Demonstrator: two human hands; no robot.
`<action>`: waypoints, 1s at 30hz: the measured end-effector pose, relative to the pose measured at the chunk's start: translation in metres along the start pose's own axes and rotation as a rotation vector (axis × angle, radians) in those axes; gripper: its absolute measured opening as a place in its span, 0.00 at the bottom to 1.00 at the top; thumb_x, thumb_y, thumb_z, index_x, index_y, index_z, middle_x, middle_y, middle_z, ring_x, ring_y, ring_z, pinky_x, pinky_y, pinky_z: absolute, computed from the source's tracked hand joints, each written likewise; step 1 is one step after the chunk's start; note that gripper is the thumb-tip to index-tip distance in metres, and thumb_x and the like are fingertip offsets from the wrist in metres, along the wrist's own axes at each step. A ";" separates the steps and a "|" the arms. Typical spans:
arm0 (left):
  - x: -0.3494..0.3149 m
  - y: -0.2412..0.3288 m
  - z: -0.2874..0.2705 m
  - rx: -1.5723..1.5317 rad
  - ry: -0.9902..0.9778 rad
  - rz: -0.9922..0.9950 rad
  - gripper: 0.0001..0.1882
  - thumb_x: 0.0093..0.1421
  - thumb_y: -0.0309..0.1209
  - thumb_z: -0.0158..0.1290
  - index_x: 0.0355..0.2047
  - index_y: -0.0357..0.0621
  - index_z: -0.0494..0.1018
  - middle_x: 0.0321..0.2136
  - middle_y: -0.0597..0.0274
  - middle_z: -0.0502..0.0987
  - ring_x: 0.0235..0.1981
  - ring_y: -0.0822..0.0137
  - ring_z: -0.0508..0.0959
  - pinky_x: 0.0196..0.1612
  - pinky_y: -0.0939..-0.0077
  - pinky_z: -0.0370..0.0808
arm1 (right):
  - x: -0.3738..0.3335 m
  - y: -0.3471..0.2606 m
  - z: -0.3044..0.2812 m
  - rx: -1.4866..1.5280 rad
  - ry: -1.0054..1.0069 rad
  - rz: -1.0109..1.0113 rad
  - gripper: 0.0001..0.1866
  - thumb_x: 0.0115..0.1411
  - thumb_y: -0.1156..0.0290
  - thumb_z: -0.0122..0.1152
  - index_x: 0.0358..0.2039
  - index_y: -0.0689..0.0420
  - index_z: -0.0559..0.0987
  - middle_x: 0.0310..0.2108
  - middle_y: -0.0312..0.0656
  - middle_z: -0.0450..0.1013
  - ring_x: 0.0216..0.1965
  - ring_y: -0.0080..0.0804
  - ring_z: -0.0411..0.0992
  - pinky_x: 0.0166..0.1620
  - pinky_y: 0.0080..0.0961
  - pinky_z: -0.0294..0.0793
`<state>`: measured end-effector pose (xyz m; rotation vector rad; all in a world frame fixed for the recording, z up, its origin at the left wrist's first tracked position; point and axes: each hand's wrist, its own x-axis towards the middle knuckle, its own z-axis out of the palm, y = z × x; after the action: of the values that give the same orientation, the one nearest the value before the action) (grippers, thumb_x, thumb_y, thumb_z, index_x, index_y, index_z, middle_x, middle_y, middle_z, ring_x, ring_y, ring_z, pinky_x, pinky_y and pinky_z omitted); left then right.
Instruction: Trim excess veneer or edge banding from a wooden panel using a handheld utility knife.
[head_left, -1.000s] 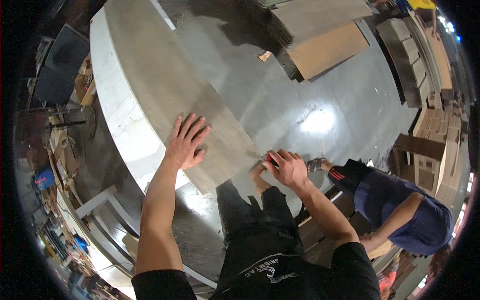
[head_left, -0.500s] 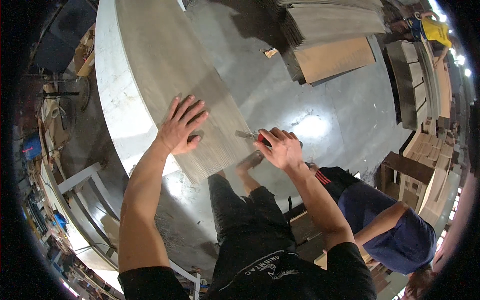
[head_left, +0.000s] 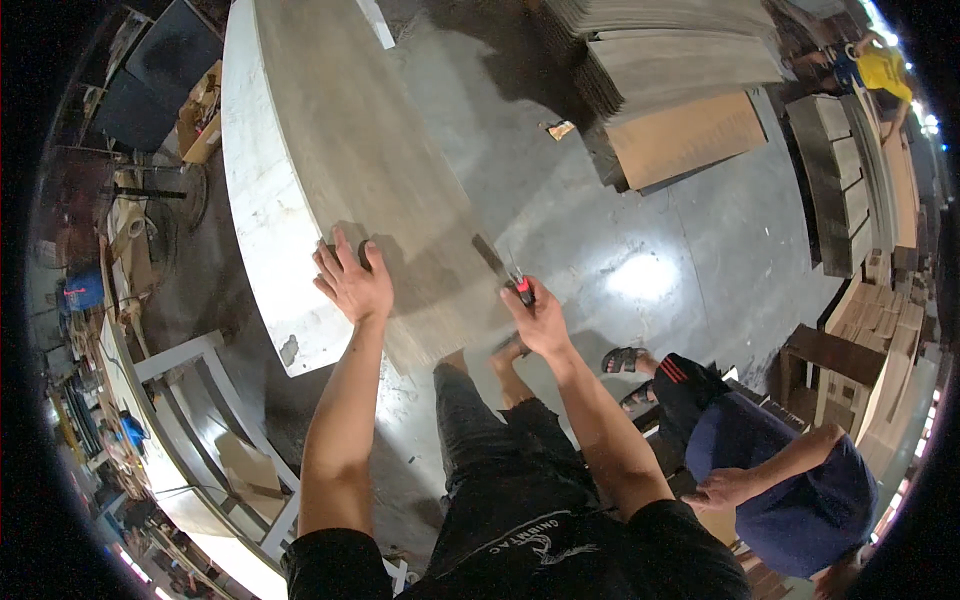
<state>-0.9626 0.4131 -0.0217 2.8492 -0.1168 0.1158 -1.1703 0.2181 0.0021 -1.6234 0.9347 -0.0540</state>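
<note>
A long grey-brown wood-grain board (head_left: 385,150) lies on a white-topped bench (head_left: 262,200), reaching from the far side toward me. My left hand (head_left: 358,285) rests near the board's left edge with fingers spread, holding nothing. My right hand (head_left: 541,318) is closed around the red and black handle of what looks like a flat file (head_left: 490,256). Its long, flat dark blade points away and to the left, at the board's right edge near the close end. Whether the blade touches the edge, I cannot tell.
Stacked similar boards (head_left: 690,65) stand at the far right, with a tan sheet (head_left: 685,140) before them. A co-worker in a dark blue shirt (head_left: 790,480) is close on my right. A white frame (head_left: 215,385) stands left; another person in yellow (head_left: 883,72) is far right.
My left hand has shifted to the board's left edge. My right hand and the file have moved slightly left and nearer, the blade now angled along the edge. The view has shifted too.
</note>
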 end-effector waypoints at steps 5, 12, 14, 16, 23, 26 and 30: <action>-0.018 -0.002 -0.003 -0.054 0.023 0.046 0.36 0.68 0.51 0.46 0.72 0.50 0.58 0.71 0.38 0.57 0.74 0.41 0.53 0.73 0.35 0.45 | -0.035 -0.003 -0.009 0.123 -0.025 0.029 0.15 0.68 0.62 0.64 0.45 0.61 0.78 0.25 0.32 0.67 0.29 0.20 0.62 0.35 0.22 0.67; -0.013 -0.001 -0.015 -0.042 -0.014 0.028 0.35 0.68 0.51 0.45 0.72 0.53 0.58 0.71 0.43 0.57 0.74 0.45 0.54 0.74 0.38 0.43 | -0.053 0.002 -0.056 -0.108 0.017 -0.176 0.22 0.73 0.58 0.53 0.57 0.61 0.70 0.32 0.45 0.69 0.29 0.33 0.65 0.37 0.32 0.69; -0.014 -0.001 -0.013 -0.045 -0.019 0.026 0.34 0.69 0.51 0.44 0.72 0.54 0.58 0.71 0.44 0.57 0.74 0.45 0.54 0.74 0.38 0.43 | -0.070 0.019 -0.082 -0.461 -0.087 -0.185 0.22 0.70 0.60 0.56 0.59 0.57 0.70 0.44 0.52 0.76 0.41 0.50 0.77 0.46 0.41 0.76; -0.013 0.000 -0.013 -0.039 -0.027 0.032 0.35 0.69 0.52 0.44 0.72 0.54 0.57 0.72 0.43 0.56 0.74 0.46 0.53 0.74 0.38 0.42 | -0.080 0.019 -0.081 -0.641 -0.122 -0.274 0.21 0.68 0.60 0.58 0.58 0.55 0.72 0.43 0.50 0.77 0.40 0.50 0.77 0.45 0.42 0.77; -0.013 -0.002 -0.014 0.020 -0.073 0.065 0.36 0.69 0.49 0.45 0.74 0.55 0.54 0.73 0.43 0.53 0.75 0.46 0.50 0.74 0.36 0.42 | -0.036 -0.014 -0.066 -0.890 -0.058 -0.517 0.16 0.64 0.60 0.63 0.51 0.48 0.80 0.39 0.42 0.79 0.38 0.44 0.78 0.42 0.40 0.77; -0.014 -0.003 -0.016 0.062 -0.104 0.092 0.37 0.69 0.48 0.44 0.75 0.52 0.51 0.72 0.39 0.51 0.75 0.43 0.50 0.74 0.34 0.41 | -0.022 -0.012 -0.063 -0.968 -0.100 -0.581 0.17 0.65 0.58 0.62 0.50 0.50 0.81 0.38 0.42 0.80 0.40 0.44 0.79 0.44 0.41 0.78; -0.014 -0.004 -0.019 0.041 -0.118 0.148 0.38 0.68 0.47 0.45 0.75 0.48 0.50 0.72 0.34 0.51 0.75 0.38 0.49 0.73 0.32 0.40 | 0.008 -0.035 -0.036 -0.849 0.010 -0.564 0.17 0.65 0.55 0.62 0.48 0.51 0.82 0.36 0.41 0.79 0.36 0.46 0.80 0.41 0.43 0.79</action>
<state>-0.9775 0.4233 -0.0057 2.8852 -0.3545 -0.0198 -1.1640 0.1832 0.0388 -2.6436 0.4823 -0.0553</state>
